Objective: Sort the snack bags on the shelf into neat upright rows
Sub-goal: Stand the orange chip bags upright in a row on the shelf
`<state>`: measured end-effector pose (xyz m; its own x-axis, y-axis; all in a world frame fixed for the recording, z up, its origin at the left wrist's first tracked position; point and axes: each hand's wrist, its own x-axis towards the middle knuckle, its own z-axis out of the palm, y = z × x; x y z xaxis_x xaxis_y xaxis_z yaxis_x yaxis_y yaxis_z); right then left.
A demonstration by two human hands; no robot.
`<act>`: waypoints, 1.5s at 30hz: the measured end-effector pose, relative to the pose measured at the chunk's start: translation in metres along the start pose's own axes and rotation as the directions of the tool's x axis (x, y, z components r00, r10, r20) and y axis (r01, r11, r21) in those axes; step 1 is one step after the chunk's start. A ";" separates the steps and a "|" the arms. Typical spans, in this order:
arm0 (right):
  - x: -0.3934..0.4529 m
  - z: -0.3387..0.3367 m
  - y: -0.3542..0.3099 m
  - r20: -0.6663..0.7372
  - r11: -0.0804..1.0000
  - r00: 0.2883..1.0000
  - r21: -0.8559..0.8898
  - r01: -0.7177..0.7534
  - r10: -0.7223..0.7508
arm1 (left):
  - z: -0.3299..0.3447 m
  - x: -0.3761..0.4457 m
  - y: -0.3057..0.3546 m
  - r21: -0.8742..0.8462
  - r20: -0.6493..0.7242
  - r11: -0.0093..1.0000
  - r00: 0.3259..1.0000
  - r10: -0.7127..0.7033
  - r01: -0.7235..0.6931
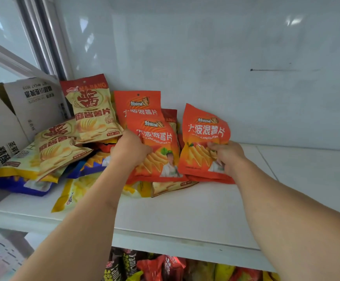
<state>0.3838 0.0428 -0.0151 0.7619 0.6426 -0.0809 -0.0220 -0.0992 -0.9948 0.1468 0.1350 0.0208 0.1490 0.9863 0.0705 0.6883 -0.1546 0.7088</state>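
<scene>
Nearest the camera, below the shelf's front edge, a lower tier of dark and red snack packets [144,268] shows. Above it the white shelf [185,216] carries the work. Both forearms reach in over its bare front part.

The left hand [129,150] has its grip closed on the left side of an orange bag [157,151], which stands nearly upright, long axis vertical, leaning slightly back. The right hand [227,156] pinches the lower right edge of a second orange bag [203,142], also upright and tilted a little left, just beside the first and seemingly touching it at the base. Each bag lies directly ahead of the hand that holds it, so neither hand needs to cross over.

Under and left of these, a loose heap of yellow and blue bags [43,179] lies flat, with a cream bag [57,151] slanted on top. Farther back, another cream bag [92,112] and a third orange bag [138,106] stand against the back wall [226,67]. A cardboard box [12,118] sits at far left.

The likely next move is to set the two held bags side by side, and the open shelf to the right lies nearer the right hand.
</scene>
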 end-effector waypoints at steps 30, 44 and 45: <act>-0.071 -0.252 0.006 -0.314 0.984 0.945 0.120 0.132 -0.089 | 0.129 -0.125 0.066 -0.833 0.420 0.501 0.857 0.299 0.233; -0.036 -0.513 0.024 -0.364 0.994 0.925 -0.030 0.101 -0.105 | 0.294 -0.276 0.239 -0.817 0.504 0.508 0.767 0.397 0.273; -0.031 -0.526 0.023 -0.364 0.995 0.926 -0.028 0.096 -0.099 | 0.302 -0.279 0.250 -0.816 0.504 0.512 0.765 0.400 0.270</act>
<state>0.7002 -0.3785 -0.0036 0.9435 0.3281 0.0464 0.0692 -0.0583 -0.9959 0.4920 -0.1963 -0.0339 0.7474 0.6642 -0.0165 -0.1866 0.2337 0.9542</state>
